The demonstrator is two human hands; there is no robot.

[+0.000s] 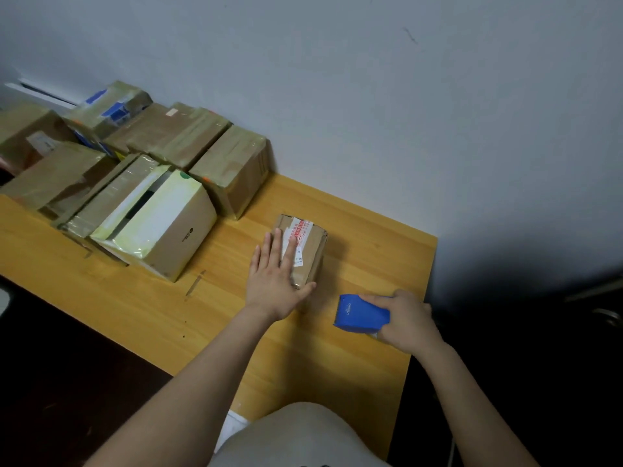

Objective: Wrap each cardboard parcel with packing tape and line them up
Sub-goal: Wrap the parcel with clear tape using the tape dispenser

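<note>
Bottom edge: grey-clad lap (303, 436), cut off by the frame. Both forearms reach out over the wooden table (337, 365).

Right hand (408, 320): fingers curled round the blue tape dispenser (362, 313), held at the table's right side, near the edge. The shell and the hand cover its underside, so the roll is hidden. Can't tell if it touches the table. Logo on the shell is too small to read.

Left hand (276, 281): fingers straight and slightly spread, palm pressed flat on top of the small cardboard parcel (308, 251), thumb along its near corner. The hand hides the parcel's near-left part. The parcel sits on the table, centre-right, just beyond the dispenser and apart from it. It has a white label and red-printed tape on top, text unreadable. Can't tell if a tape strand runs between the dispenser and the parcel.

A thin strip or mark (195, 283) is on the tabletop left of the hand, too small to identify.

Further left: a white-topped box (158, 224), glossy with tape. Behind it the taped parcels (232, 170) are packed together along the wall (371, 96), some stacked. The leftmost are cut off by the frame, so the count is unclear.

Right of the table is dark. A metallic shape (606, 311) is at the frame edge, not identifiable.
</note>
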